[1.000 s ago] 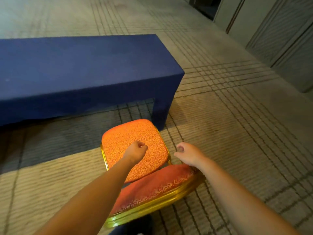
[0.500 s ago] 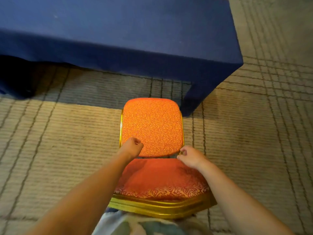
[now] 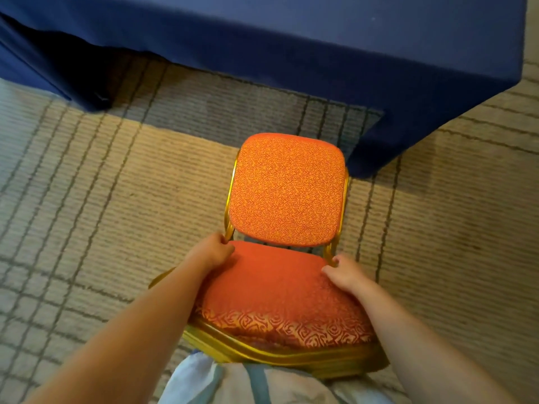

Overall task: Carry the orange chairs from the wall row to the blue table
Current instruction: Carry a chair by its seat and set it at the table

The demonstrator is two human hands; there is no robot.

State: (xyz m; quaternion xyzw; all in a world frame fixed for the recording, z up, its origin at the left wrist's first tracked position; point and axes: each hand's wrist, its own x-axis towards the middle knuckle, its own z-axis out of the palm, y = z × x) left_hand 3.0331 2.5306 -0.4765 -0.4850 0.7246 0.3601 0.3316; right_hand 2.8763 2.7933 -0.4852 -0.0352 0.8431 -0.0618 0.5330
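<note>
Orange chair (image 3: pixel 280 287) is on the near side of the blue table (image 3: pixel 291 39), off the table's right-hand corner leg (image 3: pixel 368 153). Carpet (image 3: pixel 102 199) shows between chair and table edge.

Backrest (image 3: pixel 287 191) is the end towards the table. Its top right corner comes just beside that leg in this view; touching or apart, cannot tell. Seat front is the end farthest from the table, over a pale garment (image 3: pixel 233 383). Chair legs are hidden under the seat, so cannot tell whether it is lifted or standing.

Left grip (image 3: pixel 211 253): fingers curled round the gold upright (image 3: pixel 229 228) where backrest meets seat. Right grip (image 3: pixel 345 272): fingers wrapped about the matching upright on the other side, thumb lying on the cushion edge. Both closed on the frame, neither spread.

Relation that matters: the chair's long axis, seat front to backrest top, runs straight at the table edge, midway between the two grips. Backrest lies tableward of both grips, and the bulk of the seat lies away from the table. Left grip sits a shade nearer the table than the right.

Judgement: carry looks nearly finished, setting-down stage. The chair has its back to the table, so seating it properly would likely need a turn. Main risk is the backrest knocking the corner leg
</note>
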